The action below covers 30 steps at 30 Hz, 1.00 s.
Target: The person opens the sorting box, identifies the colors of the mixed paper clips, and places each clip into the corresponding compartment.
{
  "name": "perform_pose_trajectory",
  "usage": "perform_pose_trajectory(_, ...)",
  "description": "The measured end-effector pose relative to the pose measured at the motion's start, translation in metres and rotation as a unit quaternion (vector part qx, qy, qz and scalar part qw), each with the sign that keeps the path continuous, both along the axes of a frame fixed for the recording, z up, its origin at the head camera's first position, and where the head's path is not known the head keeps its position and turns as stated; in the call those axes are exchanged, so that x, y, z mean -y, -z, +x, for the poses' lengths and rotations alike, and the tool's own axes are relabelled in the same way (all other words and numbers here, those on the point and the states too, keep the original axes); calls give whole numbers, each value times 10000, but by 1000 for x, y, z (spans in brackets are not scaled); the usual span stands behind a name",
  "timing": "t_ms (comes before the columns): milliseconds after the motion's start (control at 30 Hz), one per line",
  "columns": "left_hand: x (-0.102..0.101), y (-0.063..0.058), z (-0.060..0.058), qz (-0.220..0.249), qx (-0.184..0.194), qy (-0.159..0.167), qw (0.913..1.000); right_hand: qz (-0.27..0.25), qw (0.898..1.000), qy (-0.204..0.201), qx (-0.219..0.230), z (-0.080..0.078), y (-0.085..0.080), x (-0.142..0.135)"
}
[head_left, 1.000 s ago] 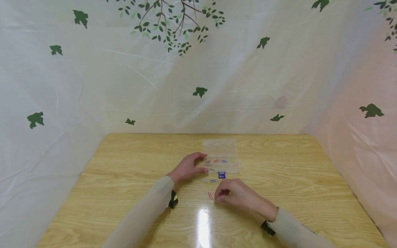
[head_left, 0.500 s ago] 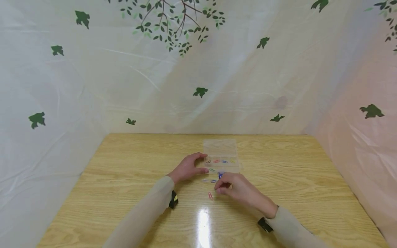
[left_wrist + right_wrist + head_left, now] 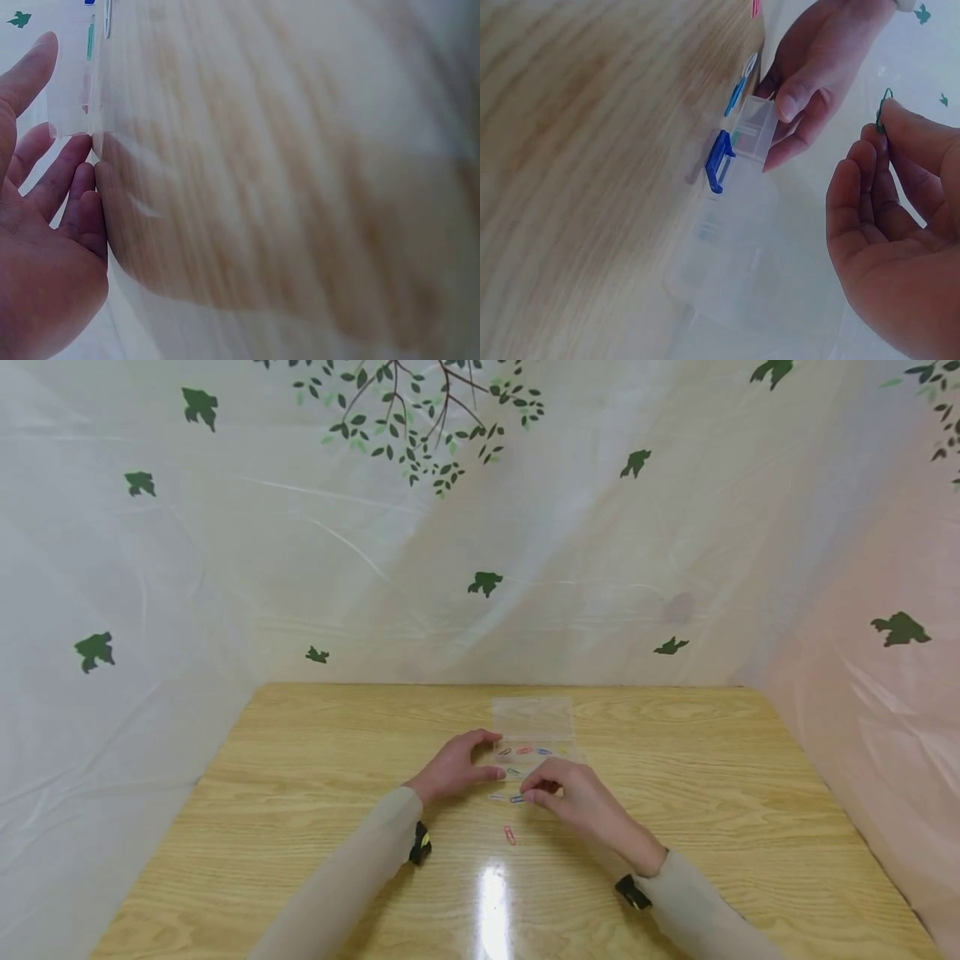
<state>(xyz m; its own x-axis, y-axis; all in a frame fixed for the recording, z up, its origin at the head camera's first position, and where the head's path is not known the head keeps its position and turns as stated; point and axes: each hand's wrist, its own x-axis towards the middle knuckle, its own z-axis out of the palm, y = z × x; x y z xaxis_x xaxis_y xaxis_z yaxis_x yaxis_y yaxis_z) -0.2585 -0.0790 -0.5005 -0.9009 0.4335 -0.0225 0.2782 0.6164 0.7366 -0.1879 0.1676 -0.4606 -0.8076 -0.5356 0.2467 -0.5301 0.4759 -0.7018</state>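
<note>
Head view from above, forward and down over the table [image 3: 315, 727], wrist views close-up, turned sideways, head and right wrist sharing the clear box [image 3: 731, 255]

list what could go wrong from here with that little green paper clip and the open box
The green paper clip is thin and only pinched by the right hand, so it might slip and drop.

The blue clip and pale clip lie just in front of the clear box, so the right hand could brush them.

The left hand steadies only one end, so a bump might turn the box.
</note>
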Motion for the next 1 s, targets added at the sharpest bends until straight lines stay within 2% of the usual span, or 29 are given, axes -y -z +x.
perform_pose_trajectory(367, 0, 2, -6, 1, -96, 106, 9999, -137, 9957, 764, -506, -15, -4, 8)
perform_pose_trajectory(600, 1, 1, -6, 22, -101, 108, 9999, -118, 9940, 906, -596, -23, -5, 12)
perform_pose_trajectory(1000, 1, -2, -5, -8, -77, 74, 9999, 291, 9919, 1082, -602, -41, -1, 17)
